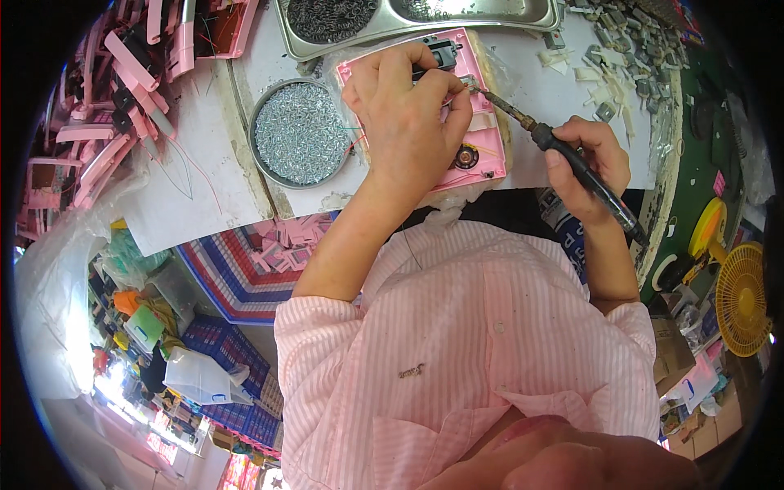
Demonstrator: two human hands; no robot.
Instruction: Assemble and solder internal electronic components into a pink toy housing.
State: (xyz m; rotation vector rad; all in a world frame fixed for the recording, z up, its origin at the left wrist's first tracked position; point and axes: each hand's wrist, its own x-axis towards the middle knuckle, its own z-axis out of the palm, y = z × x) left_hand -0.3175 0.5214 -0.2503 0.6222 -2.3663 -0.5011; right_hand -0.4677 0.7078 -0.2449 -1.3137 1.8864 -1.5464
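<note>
My right hand is closed around the black handle of a soldering iron. Its metal tip slants up-left to the fingertips of my left hand, over an open pink plastic housing. Thumb and forefinger of the left hand are pinched together there; what they hold is too small to make out. A black block-shaped part sits at the housing's far end, partly behind my fingers. A round dark part with a copper-coloured centre lies in the near end. Thin red and green wires show by my left wrist.
Left of the housing stands a round tin of small silvery screws. Behind is a metal tray with dark springs. Pink housings pile up far left; small grey and white parts lie right. A yellow fan stands at lower right.
</note>
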